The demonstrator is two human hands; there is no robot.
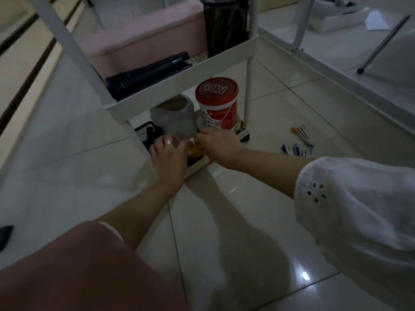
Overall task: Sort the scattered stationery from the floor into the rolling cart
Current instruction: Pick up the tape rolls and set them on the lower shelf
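Head view shows the left hand [167, 157] and right hand [219, 143] closed together around a small amber object [195, 151] at the front edge of the rolling cart's [177, 86] bottom shelf. Pens [297, 145] lie on the floor [280, 104] beside the cart's right corner.

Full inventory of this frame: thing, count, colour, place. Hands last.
White rolling cart: 1, centre.
Black mesh pen cup: 1, middle shelf, right.
Pink fabric box: 1, middle shelf, back.
Dark cylindrical tubes: several, middle shelf, front.
Red-lidded white tub: 1, bottom shelf, right.
Grey pot: 1, bottom shelf, left of the tub.
Black mesh tray: 1, bottom shelf, left.
Amber object: 1, between both hands; unclear what.
Pens and brushes: a small pile, mixed colours, floor right of the cart.
Left hand, right hand: at the bottom shelf, fingers on the amber object.
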